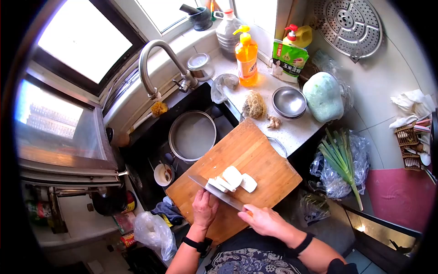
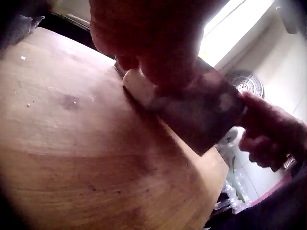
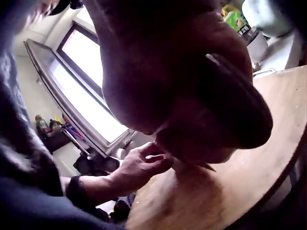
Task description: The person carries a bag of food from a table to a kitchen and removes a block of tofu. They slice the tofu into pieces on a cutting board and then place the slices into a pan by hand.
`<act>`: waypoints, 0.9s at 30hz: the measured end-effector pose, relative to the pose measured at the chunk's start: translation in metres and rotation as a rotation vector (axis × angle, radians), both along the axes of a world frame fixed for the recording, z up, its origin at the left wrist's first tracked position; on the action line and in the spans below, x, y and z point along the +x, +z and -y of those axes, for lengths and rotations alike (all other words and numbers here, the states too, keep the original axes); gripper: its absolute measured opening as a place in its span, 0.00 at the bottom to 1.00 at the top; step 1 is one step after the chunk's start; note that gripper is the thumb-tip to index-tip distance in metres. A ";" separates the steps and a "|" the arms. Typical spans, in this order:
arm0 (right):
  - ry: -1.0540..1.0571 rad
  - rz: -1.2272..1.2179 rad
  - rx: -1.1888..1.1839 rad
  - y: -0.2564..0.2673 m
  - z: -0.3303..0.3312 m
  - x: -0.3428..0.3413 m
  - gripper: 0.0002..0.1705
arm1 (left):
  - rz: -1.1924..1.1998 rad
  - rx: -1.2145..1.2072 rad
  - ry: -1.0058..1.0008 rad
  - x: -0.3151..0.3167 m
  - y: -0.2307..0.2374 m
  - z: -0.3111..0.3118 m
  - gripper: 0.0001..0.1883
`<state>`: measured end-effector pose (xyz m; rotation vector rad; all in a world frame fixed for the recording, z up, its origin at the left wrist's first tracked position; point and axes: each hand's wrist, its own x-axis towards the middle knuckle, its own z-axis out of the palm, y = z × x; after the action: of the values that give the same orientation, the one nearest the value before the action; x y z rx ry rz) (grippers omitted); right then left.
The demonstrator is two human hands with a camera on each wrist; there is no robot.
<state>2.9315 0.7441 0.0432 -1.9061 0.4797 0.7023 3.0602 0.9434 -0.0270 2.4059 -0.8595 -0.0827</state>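
Observation:
On the wooden cutting board [image 1: 271, 157] lie several white slices [image 1: 232, 176] of a smooth, pale food, just beyond the blade of a cleaver [image 1: 224, 196]. My right hand [image 1: 265, 221] grips the cleaver's wooden handle, with the broad blade slanting up to the left. On the near side of the blade, my left hand [image 1: 205, 209] has its fingers bent at the board. The left wrist view shows a rounded white piece [image 2: 139, 88] under those fingers, held against the blade. In the right wrist view, my right hand [image 3: 192, 86] hides most of the cleaver.
Behind the board, a pot [image 1: 192, 136] sits in the dark sink, with a small bowl [image 1: 163, 174] to its left. The counter holds metal bowls [image 1: 289, 102], an orange soap bottle [image 1: 247, 59] and a large pale green melon [image 1: 323, 97]. Green leeks [image 1: 341, 160] lie at the right.

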 end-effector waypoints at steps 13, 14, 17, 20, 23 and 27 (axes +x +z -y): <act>-0.091 0.033 0.159 0.004 0.017 -0.006 0.25 | -0.030 -0.133 0.009 -0.009 0.002 -0.002 0.17; -0.116 0.044 0.165 0.018 0.019 -0.012 0.25 | 0.008 -0.131 0.010 -0.009 0.004 -0.003 0.17; -0.131 0.019 0.175 0.043 0.020 -0.021 0.22 | 0.023 -0.138 0.029 -0.007 0.004 -0.007 0.17; -0.113 0.028 0.151 0.053 0.016 -0.023 0.21 | 0.036 -0.138 0.043 -0.005 0.007 -0.007 0.17; -0.060 0.013 0.158 0.054 0.015 -0.021 0.27 | 0.043 -0.129 0.055 -0.007 0.001 -0.007 0.17; 0.009 -0.017 0.116 0.060 0.014 -0.013 0.25 | 0.067 -0.120 0.076 -0.008 -0.003 -0.007 0.17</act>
<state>2.9190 0.7297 0.1030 -1.7960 0.4323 0.7366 3.0521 0.9508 -0.0295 2.3374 -0.7792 0.0777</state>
